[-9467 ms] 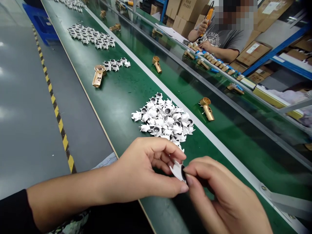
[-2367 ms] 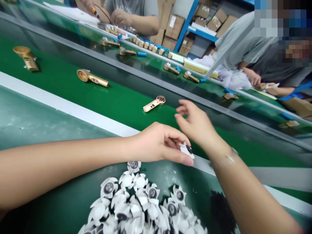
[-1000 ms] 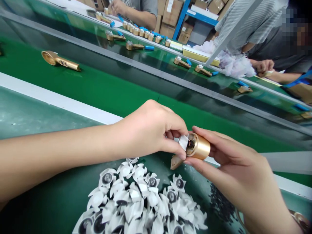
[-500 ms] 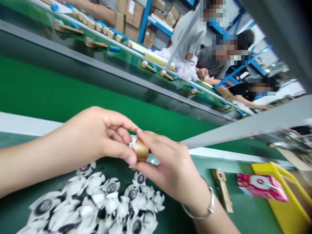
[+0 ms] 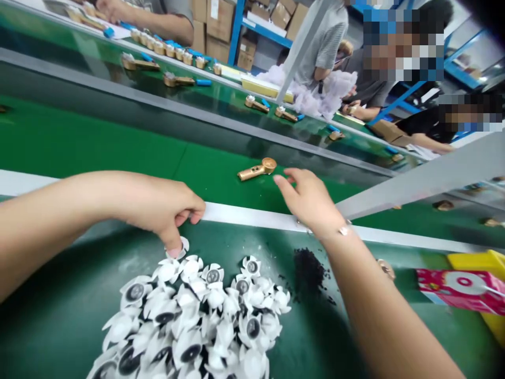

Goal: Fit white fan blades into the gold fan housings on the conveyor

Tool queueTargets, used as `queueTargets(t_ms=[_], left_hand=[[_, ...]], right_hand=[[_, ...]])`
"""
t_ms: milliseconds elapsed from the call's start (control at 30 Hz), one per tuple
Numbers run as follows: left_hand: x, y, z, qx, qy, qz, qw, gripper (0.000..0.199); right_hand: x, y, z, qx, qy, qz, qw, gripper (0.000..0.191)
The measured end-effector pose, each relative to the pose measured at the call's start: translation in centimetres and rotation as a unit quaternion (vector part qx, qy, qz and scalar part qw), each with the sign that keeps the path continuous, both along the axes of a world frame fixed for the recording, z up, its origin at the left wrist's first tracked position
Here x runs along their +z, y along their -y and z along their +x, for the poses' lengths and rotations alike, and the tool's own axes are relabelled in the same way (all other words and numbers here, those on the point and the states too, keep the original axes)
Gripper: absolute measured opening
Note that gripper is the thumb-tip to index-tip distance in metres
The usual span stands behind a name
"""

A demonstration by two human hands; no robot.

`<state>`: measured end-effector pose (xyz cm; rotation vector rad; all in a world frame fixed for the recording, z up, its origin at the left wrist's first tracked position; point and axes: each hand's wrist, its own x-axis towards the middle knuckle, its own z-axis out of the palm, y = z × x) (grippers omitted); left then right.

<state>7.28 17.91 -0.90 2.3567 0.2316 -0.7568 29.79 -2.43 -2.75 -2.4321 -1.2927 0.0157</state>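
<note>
My left hand (image 5: 173, 210) reaches down at the far edge of the pile, with thumb and fingers apart and the thumb touching a small white fan wheel (image 5: 182, 248). The other white fan wheels (image 5: 187, 310) lie heaped below it, several with dark round centres. On the green belt, a gold handheld fan body (image 5: 256, 169) lies with its round cup end toward my right hand (image 5: 305, 197). My right hand is just beside the cup, its fingers apart and nothing between them.
Small black parts (image 5: 310, 271) lie in a heap right of the pile. A pink packet (image 5: 461, 289) and a yellow bin (image 5: 477, 258) stand at the right. A grey post (image 5: 426, 173) slants across. People sit beyond the far belt (image 5: 221, 100).
My hands have moved apart. The gold piece held between them has left them, and a gold fan body now lies on the belt. My left hand has come down to the pile.
</note>
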Motion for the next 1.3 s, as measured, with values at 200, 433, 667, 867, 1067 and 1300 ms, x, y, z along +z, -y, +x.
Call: queueTargets(t_ms=[200,433,667,867,1067,1300], left_hand=[[-0.9,1.9,1.7,0.000,0.098,-0.035,0.995,0.018],[-2.4,4.5,2.1,0.012,0.200,0.023,0.979,0.051],[-4.0,4.7,2.1,-0.017,0.268,0.027,0.963,0.027],[-4.9,4.9,2.0,-0.001,0.314,0.007,0.950,0.025],[-5.2,4.9,2.1,0.012,0.323,-0.001,0.946,0.021],[-5.3,4.9,2.2,0.022,0.319,-0.011,0.948,0.018]], right_hand=[[-0.7,11.2,-3.6,0.098,0.006,-0.024,0.995,0.015],[-2.8,13.0,-5.1,0.172,0.125,-0.075,0.974,0.015],[-1.9,9.8,-5.5,0.221,0.095,-0.053,0.969,0.009],[-1.7,3.4,-7.8,0.282,-0.112,0.039,0.952,0.013],[-3.6,1.8,-8.3,0.300,-0.029,0.033,0.953,0.006],[-3.4,1.9,-8.3,0.318,0.014,0.044,0.947,0.005]])
